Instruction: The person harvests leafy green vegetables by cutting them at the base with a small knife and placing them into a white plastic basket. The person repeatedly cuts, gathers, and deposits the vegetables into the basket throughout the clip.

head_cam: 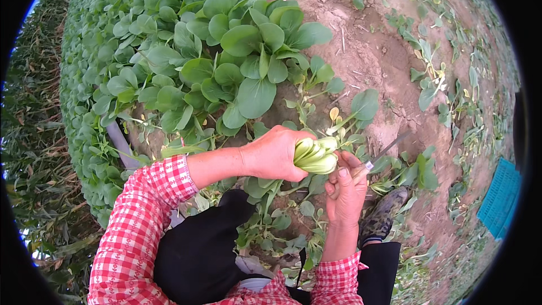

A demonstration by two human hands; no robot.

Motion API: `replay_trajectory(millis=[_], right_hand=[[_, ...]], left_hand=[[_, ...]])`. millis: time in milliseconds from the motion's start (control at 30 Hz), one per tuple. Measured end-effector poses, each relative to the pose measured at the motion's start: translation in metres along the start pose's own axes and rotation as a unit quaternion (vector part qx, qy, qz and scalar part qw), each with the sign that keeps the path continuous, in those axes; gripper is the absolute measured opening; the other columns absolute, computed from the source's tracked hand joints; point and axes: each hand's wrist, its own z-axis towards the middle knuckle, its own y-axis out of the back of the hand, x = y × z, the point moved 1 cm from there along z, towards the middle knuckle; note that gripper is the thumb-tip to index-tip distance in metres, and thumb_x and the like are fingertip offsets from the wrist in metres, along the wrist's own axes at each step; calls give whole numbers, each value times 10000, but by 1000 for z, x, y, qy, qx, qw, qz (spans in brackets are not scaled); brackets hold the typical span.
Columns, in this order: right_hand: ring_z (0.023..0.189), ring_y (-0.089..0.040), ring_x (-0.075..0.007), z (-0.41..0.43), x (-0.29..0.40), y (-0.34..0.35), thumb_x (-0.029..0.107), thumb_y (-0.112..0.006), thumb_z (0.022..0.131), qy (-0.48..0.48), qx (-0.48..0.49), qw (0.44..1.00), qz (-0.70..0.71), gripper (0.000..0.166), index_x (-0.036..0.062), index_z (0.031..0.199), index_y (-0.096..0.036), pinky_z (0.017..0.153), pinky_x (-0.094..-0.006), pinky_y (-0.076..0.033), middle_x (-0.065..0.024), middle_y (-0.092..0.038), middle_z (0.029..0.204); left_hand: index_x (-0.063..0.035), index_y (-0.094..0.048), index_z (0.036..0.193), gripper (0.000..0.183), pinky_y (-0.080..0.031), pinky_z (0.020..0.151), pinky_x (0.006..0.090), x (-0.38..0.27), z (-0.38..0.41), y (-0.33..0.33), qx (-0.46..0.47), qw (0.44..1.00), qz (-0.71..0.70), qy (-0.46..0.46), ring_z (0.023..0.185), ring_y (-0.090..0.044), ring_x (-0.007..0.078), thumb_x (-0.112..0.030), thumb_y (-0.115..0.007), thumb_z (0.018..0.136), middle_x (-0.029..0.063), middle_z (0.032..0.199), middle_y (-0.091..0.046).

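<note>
My left hand (273, 152) grips a bunch of bok choy (315, 155), its pale green stalk bases turned to the right. Just beside those bases is my right hand (348, 192), closed around the handle of a knife (385, 150) with a narrow metal blade. The blade points up and to the right, away from the stalks. Fingers of the right hand are close to the base of the bunch; whether they touch it I cannot tell. Most of the bunch's leaves are hidden beneath my left hand and forearm.
A dense bed of leafy bok choy (237, 51) grows ahead and to the left. Trimmed leaves (427, 89) litter the bare soil (360, 51) on the right. A blue plastic crate (499, 199) stands at the far right. My shoe (385, 212) rests near my right hand.
</note>
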Motion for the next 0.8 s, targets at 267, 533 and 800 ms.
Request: replay_trajectory(millis=[267,533,800], right_hand=[[607,-436,-51,4,-8,20,352,-486,995,-13,-76,988,-135,347,72,1197,-514,495,-201,-380,-67,-629,967],[801,-515,-60,20,-28,3,177,-511,986,-22,22,983,-179,327,63,1286,-452,687,-219,-464,-44,-607,1085],[914,-624,-145,86,-65,-44,59,-602,907,20,89,954,-284,363,25,1252,-491,811,-296,-504,-86,-668,1042]], left_hand=[[-36,-626,889,167,-547,695,405,14,107,61,53,804,590,-48,868,-675,284,-76,-649,729,151,1011,-650],[-73,-673,977,200,-560,744,351,45,137,120,38,708,703,56,911,-691,246,-103,-626,785,190,1328,-512],[-87,-582,831,75,-528,605,360,94,79,155,-120,736,658,-105,675,-640,237,-128,-602,771,73,955,-581]])
